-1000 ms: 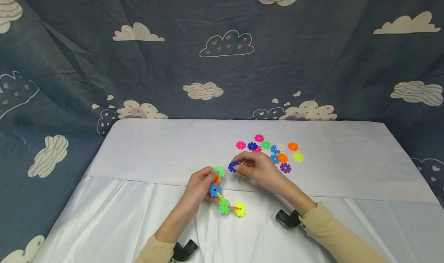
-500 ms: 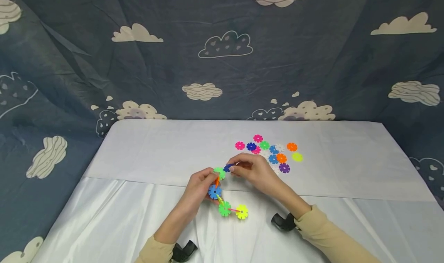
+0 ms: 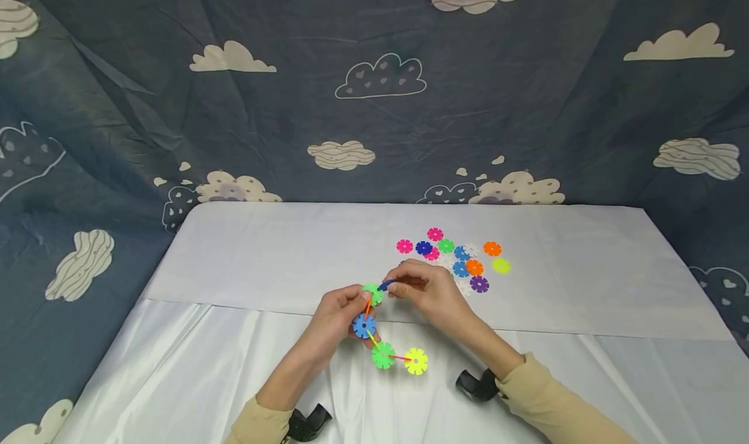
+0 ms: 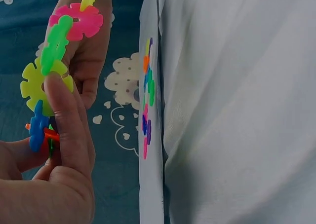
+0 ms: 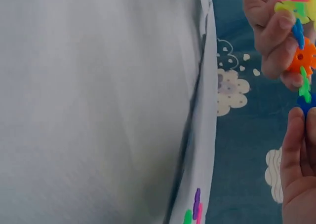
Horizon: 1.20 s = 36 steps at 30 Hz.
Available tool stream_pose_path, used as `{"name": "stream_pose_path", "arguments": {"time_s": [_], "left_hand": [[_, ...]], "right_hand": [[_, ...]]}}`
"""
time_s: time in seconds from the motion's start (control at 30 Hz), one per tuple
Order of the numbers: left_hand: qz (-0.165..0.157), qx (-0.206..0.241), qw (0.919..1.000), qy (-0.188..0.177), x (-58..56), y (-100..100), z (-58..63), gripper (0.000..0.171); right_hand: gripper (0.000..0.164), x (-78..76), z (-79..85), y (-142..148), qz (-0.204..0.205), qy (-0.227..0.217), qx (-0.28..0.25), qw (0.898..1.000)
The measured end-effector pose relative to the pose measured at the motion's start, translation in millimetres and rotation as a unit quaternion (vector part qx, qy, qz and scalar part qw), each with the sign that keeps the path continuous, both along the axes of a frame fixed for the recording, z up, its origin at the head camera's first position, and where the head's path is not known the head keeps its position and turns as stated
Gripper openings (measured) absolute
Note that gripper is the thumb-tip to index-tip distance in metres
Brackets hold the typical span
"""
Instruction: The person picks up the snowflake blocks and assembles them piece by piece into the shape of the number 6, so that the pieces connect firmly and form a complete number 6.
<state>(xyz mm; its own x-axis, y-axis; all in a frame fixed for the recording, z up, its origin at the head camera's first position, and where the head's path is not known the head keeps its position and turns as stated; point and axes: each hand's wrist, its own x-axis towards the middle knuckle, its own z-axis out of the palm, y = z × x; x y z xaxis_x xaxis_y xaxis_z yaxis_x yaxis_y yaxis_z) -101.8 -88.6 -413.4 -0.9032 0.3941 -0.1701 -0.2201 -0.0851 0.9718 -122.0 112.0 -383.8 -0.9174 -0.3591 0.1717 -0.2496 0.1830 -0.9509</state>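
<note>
My left hand [image 3: 341, 314] grips a chain of notched plastic snowflake discs near its upper end. In the head view the chain runs down from a green disc [image 3: 373, 294] through an orange one to a blue disc [image 3: 364, 326], then a yellow one, another green disc [image 3: 383, 355], a pink one and a yellow disc [image 3: 416, 361] at the free end. Between thumb and fingers my right hand [image 3: 430, 291] pinches a dark blue disc [image 3: 386, 285], seen edge-on. In the right wrist view this dark blue disc [image 5: 306, 104] meets the green disc's [image 5: 304, 86] edge.
Loose discs in several colours lie on the white-covered table [image 3: 263, 255] behind my right hand, among them a purple disc [image 3: 479, 283], an orange disc [image 3: 492, 248] and a lime disc [image 3: 501, 266]. A dark cloud-print curtain [image 3: 374, 119] hangs behind the table.
My right hand has moved left, bringing the dark blue disc to the green end disc and turning it edge-on. The chain's yellow end has swung slightly right and down.
</note>
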Motion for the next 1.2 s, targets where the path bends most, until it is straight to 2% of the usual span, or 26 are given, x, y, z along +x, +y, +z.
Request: {"name": "stream_pose_path", "arguments": {"time_s": [0.13,0.37,0.67,0.9,1.03,1.2], "left_hand": [[-0.003,0.006,1.0,0.0,1.1,-0.3,1.6,0.036],[-0.005,0.011,0.9999,0.006,1.3,1.4,1.9,0.034],[-0.019,-0.009,0.9995,0.024,-0.6,0.1,6.1,0.029],[-0.01,-0.014,0.9998,0.005,-2.5,-0.9,5.4,0.025],[-0.012,-0.015,0.9998,-0.002,-2.0,-1.6,4.5,0.022],[-0.015,-0.013,0.9998,0.002,-1.2,-2.7,2.7,0.02]], "right_hand": [[0.013,5.5,3.3,-2.6,-0.008,0.021,-0.005,1.0],[0.012,5.9,7.2,-0.5,-0.002,0.044,0.021,0.999],[0.023,-1.0,7.0,7.1,0.025,-0.001,0.04,0.999],[0.023,-17.5,-19.2,28.6,-0.003,-0.018,0.072,0.997],[0.021,-22.5,-23.8,45.9,-0.01,-0.014,0.097,0.995],[0.02,-24.6,-26.6,66.3,-0.041,-0.007,0.153,0.987]]}}
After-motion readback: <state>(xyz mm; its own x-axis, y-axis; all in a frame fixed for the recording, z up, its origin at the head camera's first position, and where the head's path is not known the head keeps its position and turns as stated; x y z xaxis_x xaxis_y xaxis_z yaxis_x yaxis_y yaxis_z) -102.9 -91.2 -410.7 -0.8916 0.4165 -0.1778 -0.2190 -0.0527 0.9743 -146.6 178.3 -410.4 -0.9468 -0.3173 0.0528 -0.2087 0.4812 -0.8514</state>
